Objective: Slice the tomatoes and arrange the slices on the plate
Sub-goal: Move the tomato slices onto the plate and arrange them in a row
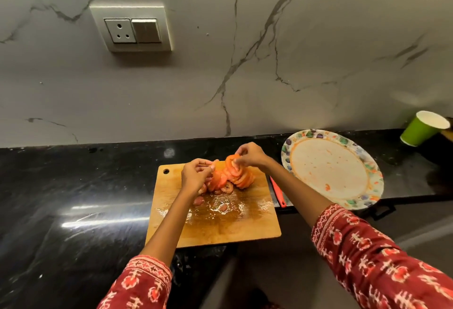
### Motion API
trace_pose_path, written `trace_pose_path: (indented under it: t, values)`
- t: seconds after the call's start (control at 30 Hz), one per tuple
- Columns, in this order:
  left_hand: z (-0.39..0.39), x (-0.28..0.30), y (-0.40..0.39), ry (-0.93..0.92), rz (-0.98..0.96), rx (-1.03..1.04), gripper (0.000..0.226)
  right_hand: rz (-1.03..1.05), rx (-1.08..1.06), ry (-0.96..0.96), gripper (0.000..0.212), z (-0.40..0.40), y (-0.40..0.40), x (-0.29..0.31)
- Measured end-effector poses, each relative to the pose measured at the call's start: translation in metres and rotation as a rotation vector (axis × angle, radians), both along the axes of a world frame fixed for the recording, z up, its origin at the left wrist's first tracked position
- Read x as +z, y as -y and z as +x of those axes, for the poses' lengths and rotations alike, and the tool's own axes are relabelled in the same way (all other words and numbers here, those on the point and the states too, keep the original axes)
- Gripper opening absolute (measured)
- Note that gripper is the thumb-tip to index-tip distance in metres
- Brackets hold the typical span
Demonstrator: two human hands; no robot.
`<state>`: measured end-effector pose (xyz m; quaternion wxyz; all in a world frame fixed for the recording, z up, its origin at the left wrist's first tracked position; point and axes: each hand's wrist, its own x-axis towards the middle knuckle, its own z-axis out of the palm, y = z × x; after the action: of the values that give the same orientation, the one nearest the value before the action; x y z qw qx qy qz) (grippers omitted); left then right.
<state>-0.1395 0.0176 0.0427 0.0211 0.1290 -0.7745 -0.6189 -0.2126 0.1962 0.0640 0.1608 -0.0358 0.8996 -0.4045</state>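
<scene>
Both hands, left hand (196, 174) and right hand (250, 155), pinch soft, wet, slippery tomato slices (235, 176) above the cutting board (220, 223); each grip looks best kept gentle, at the firmer skin edges.

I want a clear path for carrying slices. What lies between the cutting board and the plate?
A red-handled knife lies on the counter between the cutting board and the plate, seen in the head view.
</scene>
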Motion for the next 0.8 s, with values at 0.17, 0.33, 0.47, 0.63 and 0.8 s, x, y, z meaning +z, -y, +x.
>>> trace_pose_path:
  t: [0.17, 0.33, 0.47, 0.63, 0.8]
  values:
    - [-0.009, 0.011, -0.040, -0.114, -0.281, -0.187, 0.009, -0.205, -0.126, -0.036, 0.011, 0.018, -0.050, 0.021]
    - [-0.028, 0.030, -0.093, -0.202, -0.338, -0.279, 0.003, -0.270, -0.291, -0.100, 0.007, 0.026, -0.123, 0.026]
    - [-0.047, 0.023, -0.148, -0.179, -0.348, -0.371, 0.004, -0.208, -0.481, -0.122, 0.004, 0.027, -0.201, 0.019]
    - [-0.062, 0.009, -0.233, -0.144, -0.330, -0.455, 0.007, -0.093, -0.700, -0.078, 0.002, 0.027, -0.303, 0.000]
    - [-0.079, -0.001, -0.303, -0.134, -0.300, -0.494, 0.009, -0.006, -0.817, 0.002, 0.009, 0.018, -0.368, -0.019]
